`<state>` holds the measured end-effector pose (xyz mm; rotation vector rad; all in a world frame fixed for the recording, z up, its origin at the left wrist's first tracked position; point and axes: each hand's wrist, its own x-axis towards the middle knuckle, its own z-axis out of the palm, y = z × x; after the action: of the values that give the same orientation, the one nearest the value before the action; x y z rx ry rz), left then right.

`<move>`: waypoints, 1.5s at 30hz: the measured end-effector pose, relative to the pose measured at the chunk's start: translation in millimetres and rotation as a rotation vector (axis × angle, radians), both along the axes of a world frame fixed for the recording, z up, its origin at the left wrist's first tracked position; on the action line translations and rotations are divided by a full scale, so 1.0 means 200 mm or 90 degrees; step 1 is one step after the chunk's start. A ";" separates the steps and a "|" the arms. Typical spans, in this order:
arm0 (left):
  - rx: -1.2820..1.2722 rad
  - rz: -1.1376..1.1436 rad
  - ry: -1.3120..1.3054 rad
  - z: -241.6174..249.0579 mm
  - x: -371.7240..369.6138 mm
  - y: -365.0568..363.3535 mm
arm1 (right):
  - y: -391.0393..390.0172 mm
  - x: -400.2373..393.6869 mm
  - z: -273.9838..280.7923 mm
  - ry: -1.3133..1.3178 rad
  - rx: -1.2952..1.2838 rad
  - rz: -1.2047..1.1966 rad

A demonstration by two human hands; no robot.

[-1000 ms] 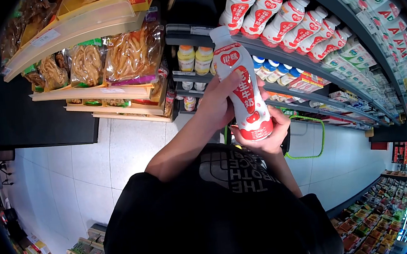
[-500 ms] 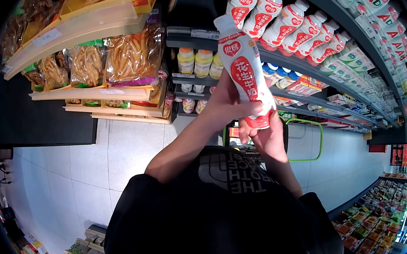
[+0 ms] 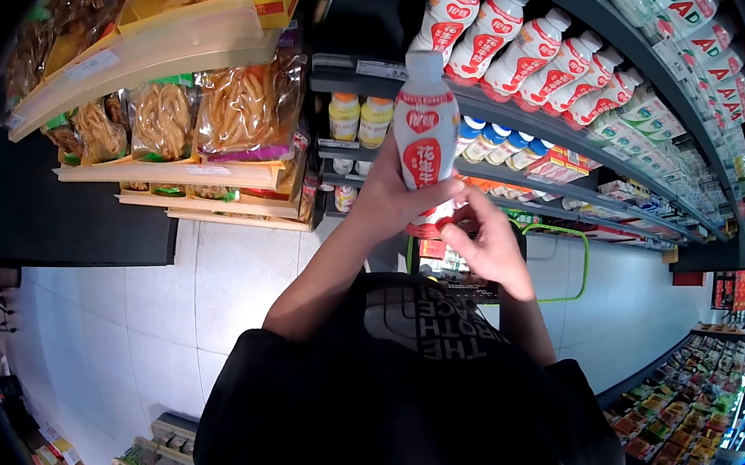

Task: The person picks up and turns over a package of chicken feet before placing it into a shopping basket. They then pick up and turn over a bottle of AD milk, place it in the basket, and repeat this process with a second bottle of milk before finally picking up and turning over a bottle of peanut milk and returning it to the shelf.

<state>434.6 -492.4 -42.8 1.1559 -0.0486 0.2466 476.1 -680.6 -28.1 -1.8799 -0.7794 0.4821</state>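
A white-and-red bottle of peanut milk point(image 3: 421, 165) is held up before me, cap end away from me and slightly tilted. My left hand point(image 3: 390, 197) is wrapped round its lower half, thumb across the front label. My right hand point(image 3: 487, 244) is at the bottle's base from the right, with bent fingers and the thumb against the red bottom edge. Some of its fingertips are hidden by the bottle and my left thumb. Just beyond the bottle, a row of matching peanut milk bottles point(image 3: 497, 34) stands on a dark shelf.
Bagged snacks fill a tiered stand point(image 3: 205, 165) at left. Yellow-labelled bottles point(image 3: 358, 119) and blue-capped bottles point(image 3: 494, 142) sit on lower shelves. A cart with a green handle frame point(image 3: 586, 257) is below my hands, partly hidden. More packaged goods point(image 3: 675, 396) lie at lower right.
The bottle has moved slightly left and turned, so its label faces a different way and it stands straighter. My right hand's fingers have shifted from under the base to its right side.
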 end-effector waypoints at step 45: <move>0.701 0.224 -0.071 0.18 0.67 0.79 | 1.03 0.68 0.42 -0.618 0.048 -0.125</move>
<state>569.4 -335.4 -6.5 2.2489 -0.0845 0.6403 612.2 -474.0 56.2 -2.0560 -1.1748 -0.6395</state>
